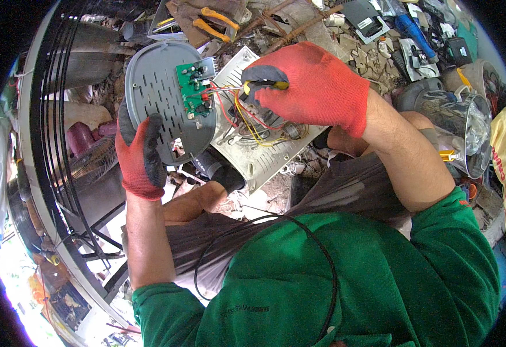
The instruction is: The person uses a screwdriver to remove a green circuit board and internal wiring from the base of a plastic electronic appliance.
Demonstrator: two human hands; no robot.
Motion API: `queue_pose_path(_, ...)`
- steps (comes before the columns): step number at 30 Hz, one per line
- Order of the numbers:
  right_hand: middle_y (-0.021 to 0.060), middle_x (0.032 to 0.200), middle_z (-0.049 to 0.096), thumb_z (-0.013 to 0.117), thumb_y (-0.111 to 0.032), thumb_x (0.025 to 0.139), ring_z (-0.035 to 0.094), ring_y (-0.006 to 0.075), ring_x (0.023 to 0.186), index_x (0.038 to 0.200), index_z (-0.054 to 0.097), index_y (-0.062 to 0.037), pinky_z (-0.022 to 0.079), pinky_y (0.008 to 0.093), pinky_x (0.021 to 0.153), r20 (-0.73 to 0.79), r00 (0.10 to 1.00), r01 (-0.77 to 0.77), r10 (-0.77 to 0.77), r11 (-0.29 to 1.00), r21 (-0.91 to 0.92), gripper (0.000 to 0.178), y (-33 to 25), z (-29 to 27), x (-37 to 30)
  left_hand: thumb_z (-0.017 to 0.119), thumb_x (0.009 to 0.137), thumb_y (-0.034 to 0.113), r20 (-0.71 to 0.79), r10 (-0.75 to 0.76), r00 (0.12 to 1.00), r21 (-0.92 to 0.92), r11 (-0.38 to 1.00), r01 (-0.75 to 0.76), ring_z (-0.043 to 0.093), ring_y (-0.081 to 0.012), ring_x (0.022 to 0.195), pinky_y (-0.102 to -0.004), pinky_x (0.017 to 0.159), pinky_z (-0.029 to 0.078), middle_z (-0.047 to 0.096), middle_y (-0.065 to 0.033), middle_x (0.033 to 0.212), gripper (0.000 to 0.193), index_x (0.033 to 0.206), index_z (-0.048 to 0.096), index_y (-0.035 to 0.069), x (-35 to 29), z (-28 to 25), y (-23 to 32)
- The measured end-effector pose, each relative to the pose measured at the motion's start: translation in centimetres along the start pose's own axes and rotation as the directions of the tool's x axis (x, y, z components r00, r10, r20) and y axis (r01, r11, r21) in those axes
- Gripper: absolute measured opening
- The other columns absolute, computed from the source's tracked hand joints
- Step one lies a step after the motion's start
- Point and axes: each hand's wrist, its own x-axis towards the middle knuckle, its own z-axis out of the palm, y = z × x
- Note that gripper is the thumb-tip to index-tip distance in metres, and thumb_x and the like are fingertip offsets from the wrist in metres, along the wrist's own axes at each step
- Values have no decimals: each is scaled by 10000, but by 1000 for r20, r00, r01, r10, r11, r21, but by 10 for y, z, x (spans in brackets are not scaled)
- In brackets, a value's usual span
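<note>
Ten o'clock: my left fingers (pixel 152 130) pinch grey cover (pixel 149 87); one o'clock: right fingers (pixel 264 75) grip screwdriver (pixel 246 88), tip toward circuit board (pixel 190 92).

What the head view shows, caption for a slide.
Left hand holds a slotted grey cover; right hand points a screwdriver at its green circuit board.

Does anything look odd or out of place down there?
Yes. Red and yellow wires lie tangled over the white panel rather than tucked away, and the green circuit board sits bare on the grey slotted cover in the left hand. Beyond, broken fragments lie strewn about, which looks untidy.
</note>
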Motion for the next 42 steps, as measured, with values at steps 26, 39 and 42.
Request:
queue_pose_path(26, 252, 771, 614, 540, -312, 780, 625, 402, 708, 781, 633, 2, 490, 481, 682, 23, 1000, -8, 7, 999, 31, 327, 4, -1, 0, 601, 904, 83, 26, -71, 997, -68, 995, 72, 604, -196, 1098, -337, 951, 480, 611, -107, 1230, 303, 1182, 628, -35, -1, 0, 1)
queue_pose_path(39, 261, 726, 612, 572, -351, 800, 637, 347, 674, 784, 656, 24, 494, 452, 670, 190, 943, -306, 273, 936, 176, 385, 9, 4, 3, 583, 888, -7, 8, -187, 982, -339, 923, 179, 619, -179, 1049, -320, 905, 522, 612, -107, 1208, 484, 1361, 483, 9, 1, 1, -3)
queue_pose_path(42, 271, 734, 608, 572, -354, 798, 624, 366, 669, 785, 651, 29, 492, 454, 661, 89, 971, -230, 221, 968, 103, 391, 3, 2, 2, 574, 880, -17, 8, -72, 997, -229, 971, 72, 619, -170, 1039, -308, 892, 523, 614, -104, 1200, 486, 1357, 487, 8, -3, 1, -3)
